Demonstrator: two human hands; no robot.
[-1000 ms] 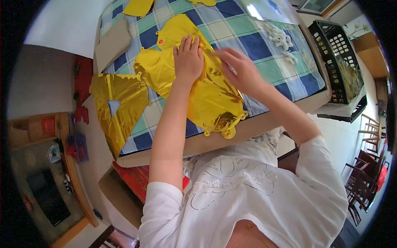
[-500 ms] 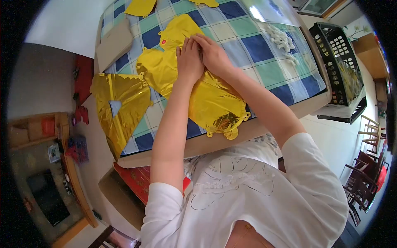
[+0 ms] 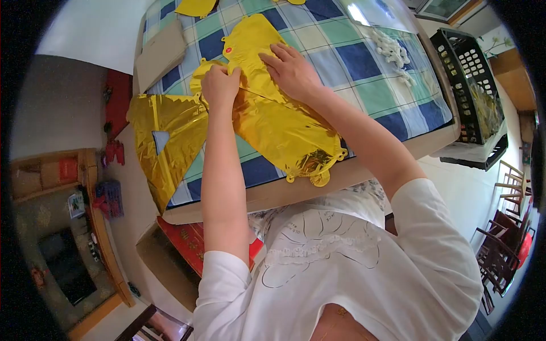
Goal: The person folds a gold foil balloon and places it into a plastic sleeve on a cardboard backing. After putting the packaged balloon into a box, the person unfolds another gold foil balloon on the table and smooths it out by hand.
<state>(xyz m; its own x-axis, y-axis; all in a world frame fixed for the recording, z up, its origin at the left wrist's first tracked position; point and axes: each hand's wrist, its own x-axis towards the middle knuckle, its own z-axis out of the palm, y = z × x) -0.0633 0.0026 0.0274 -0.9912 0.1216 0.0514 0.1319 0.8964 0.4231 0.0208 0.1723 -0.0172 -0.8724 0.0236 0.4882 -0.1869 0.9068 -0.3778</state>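
Observation:
A flat gold foil balloon point(image 3: 284, 125) with small tabs along its edge lies on the checked tablecloth point(image 3: 361, 59). At its left side my left hand point(image 3: 220, 86) is closed, thumb and fingers pinching the foil edge, and part of the foil is hidden behind it. My right hand point(image 3: 292, 71) rests palm down on the upper right of the balloon with its fingers spread. Left of my left forearm, a second flat gold foil balloon point(image 3: 179, 122) with a triangular hole hangs partly over the table edge.
A beige folded piece point(image 3: 162, 54) lies at the far left of the table. Bunched white material point(image 3: 389, 48) and a clear plastic sheet point(image 3: 382, 14) are at the far right. Beyond the right edge stands a black crate point(image 3: 462, 85). More gold foil point(image 3: 196, 7) lies at the far edge.
My hands have moved apart from their place together on the balloon. The left went left to the foil's edge; the right shifted slightly right. The balloon's left part now looks drawn in.

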